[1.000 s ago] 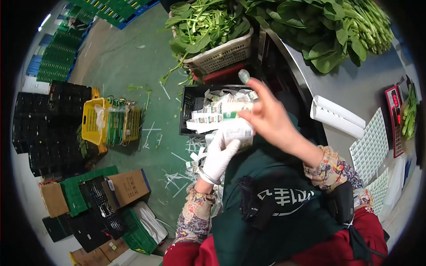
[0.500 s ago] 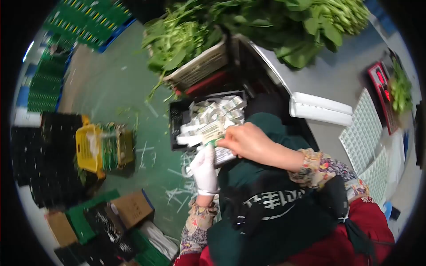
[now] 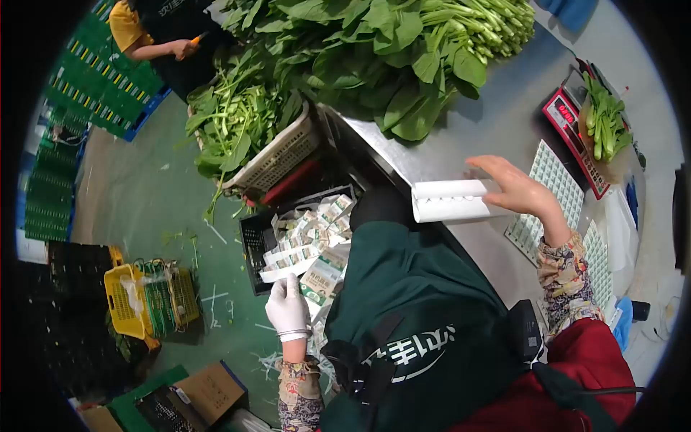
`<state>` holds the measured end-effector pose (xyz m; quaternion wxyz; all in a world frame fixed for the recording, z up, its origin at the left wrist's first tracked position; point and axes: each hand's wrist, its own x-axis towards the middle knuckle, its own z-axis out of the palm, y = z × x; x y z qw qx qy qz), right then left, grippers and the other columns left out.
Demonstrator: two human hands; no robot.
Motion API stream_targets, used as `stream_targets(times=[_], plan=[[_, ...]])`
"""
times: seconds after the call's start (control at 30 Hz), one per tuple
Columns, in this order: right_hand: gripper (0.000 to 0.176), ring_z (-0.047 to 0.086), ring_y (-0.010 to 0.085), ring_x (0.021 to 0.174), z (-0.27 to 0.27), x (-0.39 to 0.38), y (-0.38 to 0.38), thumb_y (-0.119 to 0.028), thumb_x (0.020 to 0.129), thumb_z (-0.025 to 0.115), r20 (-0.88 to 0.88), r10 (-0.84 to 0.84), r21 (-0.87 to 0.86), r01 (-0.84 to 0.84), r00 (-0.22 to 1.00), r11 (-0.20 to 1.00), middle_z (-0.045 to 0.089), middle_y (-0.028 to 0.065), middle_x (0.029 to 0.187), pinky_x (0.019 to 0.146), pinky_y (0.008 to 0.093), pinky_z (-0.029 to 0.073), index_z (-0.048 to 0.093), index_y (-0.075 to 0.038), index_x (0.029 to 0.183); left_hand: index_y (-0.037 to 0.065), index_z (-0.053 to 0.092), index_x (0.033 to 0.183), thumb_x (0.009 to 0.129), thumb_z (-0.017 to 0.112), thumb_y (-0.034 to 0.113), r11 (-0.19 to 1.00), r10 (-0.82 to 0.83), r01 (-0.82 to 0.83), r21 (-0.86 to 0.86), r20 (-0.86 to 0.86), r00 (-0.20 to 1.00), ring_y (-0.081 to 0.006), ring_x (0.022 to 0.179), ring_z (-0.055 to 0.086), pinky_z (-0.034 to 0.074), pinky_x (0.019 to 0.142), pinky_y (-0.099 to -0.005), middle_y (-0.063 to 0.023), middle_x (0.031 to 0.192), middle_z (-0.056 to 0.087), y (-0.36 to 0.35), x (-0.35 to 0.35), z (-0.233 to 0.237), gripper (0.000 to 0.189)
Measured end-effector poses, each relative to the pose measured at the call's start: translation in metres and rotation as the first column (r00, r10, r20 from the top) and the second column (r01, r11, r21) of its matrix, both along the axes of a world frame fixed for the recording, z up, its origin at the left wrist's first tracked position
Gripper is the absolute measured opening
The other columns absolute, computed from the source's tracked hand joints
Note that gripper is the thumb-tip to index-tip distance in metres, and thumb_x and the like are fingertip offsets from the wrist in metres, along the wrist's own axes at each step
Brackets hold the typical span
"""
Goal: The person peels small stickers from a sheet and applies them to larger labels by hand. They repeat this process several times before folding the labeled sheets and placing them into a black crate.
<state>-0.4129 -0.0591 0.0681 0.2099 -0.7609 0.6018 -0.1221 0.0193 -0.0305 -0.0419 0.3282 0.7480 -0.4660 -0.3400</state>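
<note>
My left hand [image 3: 286, 308], in a white glove, has its fingers closed at the left edge of a printed white-and-green label [image 3: 321, 278]. That label lies over the near edge of a black crate [image 3: 255, 239] filled with loose printed labels [image 3: 301, 234]. Bare and with fingers apart, my right hand [image 3: 522, 189] is over the right end of a long white ridged piece [image 3: 450, 201] at the table edge. Its thumb is right at that piece, and nothing shows in the palm.
Leafy greens [image 3: 360, 57] are heaped on the metal table [image 3: 497, 108] and in a pale crate [image 3: 284, 155]. A red scale [image 3: 576, 140] bears a bunch of greens beside patterned sheets [image 3: 551, 198]. Another person [image 3: 155, 47] stands top left. A yellow basket [image 3: 126, 302] sits on the floor.
My right hand has left the label and moved right to the white ridged piece, its fingers opening. My left hand has shifted left and down with the label. Another person has come into view.
</note>
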Motion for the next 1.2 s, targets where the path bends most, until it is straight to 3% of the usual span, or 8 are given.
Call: stream_targets(times=[0.07,0.1,0.3,0.47,0.7,0.83,0.93,1.2], plan=[[0.046,0.049,0.0310,0.111,-0.003,-0.014,0.005,-0.002,0.075,0.055,0.043,0.030,0.065,-0.033,0.999,0.997,0.049,0.0148,0.119,0.096,0.0373,0.040,0.048,-0.002,0.120,0.004,0.065,0.091,0.086,0.062,0.024,0.994,-0.047,0.076,-0.073,0.338,0.940,-0.0238,0.075,0.066,0.049,0.068,-0.0338,-0.0134,0.084,0.067,-0.004,-0.007,0.003,0.021],[0.045,0.050,0.0304,0.111,-0.006,-0.016,0.005,-0.002,0.075,0.055,0.066,0.011,0.079,-0.016,0.998,0.997,0.049,0.0146,0.118,0.095,0.0370,0.040,0.049,-0.002,0.119,0.002,0.064,0.103,0.087,0.061,0.018,0.992,-0.087,0.117,-0.047,0.422,0.902,-0.0160,0.081,0.064,0.049,0.074,-0.0289,-0.0110,0.091,0.068,-0.008,-0.015,0.013,0.023],[0.030,0.060,0.0278,0.089,0.000,0.010,-0.007,-0.008,0.083,0.056,0.337,-0.050,0.145,0.001,0.940,0.989,0.060,0.0117,0.097,0.080,0.0339,0.048,0.052,-0.001,0.112,0.000,0.056,0.120,0.087,0.060,0.007,0.935,-0.307,0.292,-0.200,-0.044,0.951,-0.0147,0.097,0.060,0.047,0.085,-0.0272,-0.0093,0.109,0.064,-0.028,-0.048,0.035,0.034],[0.022,0.061,0.0308,0.084,0.008,0.050,-0.021,-0.013,0.086,0.056,0.398,0.194,0.108,-0.255,0.897,0.961,0.064,0.0145,0.089,0.074,0.0380,0.047,0.058,-0.004,0.106,-0.002,0.033,0.137,0.086,0.057,0.004,0.809,-0.587,0.478,-0.342,-0.432,0.685,-0.0228,0.129,0.039,0.046,0.088,-0.0280,-0.0146,0.141,0.037,-0.040,-0.054,0.048,0.057],[0.031,0.061,0.0301,0.087,0.002,0.085,-0.027,-0.024,0.090,0.054,0.429,0.264,0.259,-0.397,0.864,0.881,0.064,0.0143,0.091,0.078,0.0375,0.047,0.055,-0.003,0.112,-0.004,0.065,0.093,0.086,0.063,0.010,0.974,-0.228,0.193,-0.122,-0.570,0.790,-0.0085,0.077,0.057,0.046,0.072,-0.0231,-0.0031,0.085,0.064,-0.018,-0.062,0.066,0.016],[0.046,0.055,0.0286,0.090,0.006,0.126,-0.028,-0.029,0.088,0.057,0.317,0.269,-0.059,-0.265,0.909,0.963,0.055,0.0123,0.095,0.082,0.0367,0.044,0.045,-0.004,0.124,-0.004,0.065,0.092,0.087,0.062,0.011,0.980,-0.198,0.178,-0.090,-0.531,0.824,-0.0054,0.073,0.053,0.044,0.066,-0.0209,-0.0011,0.082,0.062,-0.011,-0.072,0.072,0.015],[0.036,0.058,0.0304,0.082,0.000,0.165,-0.032,-0.035,0.087,0.058,0.218,0.363,-0.299,-0.292,0.906,0.909,0.054,0.0116,0.083,0.068,0.0384,0.050,0.051,-0.005,0.105,-0.002,0.065,0.090,0.088,0.062,0.012,0.962,-0.273,0.220,-0.162,-0.499,0.822,-0.0022,0.065,0.047,0.039,0.058,-0.0184,0.0039,0.073,0.057,-0.010,-0.078,0.075,0.014],[0.012,0.061,0.0245,0.066,-0.014,0.170,-0.046,-0.011,0.077,0.059,0.237,0.616,-0.490,-0.455,0.752,0.744,0.059,0.0057,0.076,0.053,0.0334,0.051,0.055,-0.008,0.088,-0.002,0.066,0.090,0.087,0.063,0.011,0.937,-0.349,0.316,-0.147,-0.413,0.841,-0.0031,0.063,0.048,0.041,0.059,-0.0199,0.0038,0.069,0.058,-0.008,-0.071,0.076,0.014]])
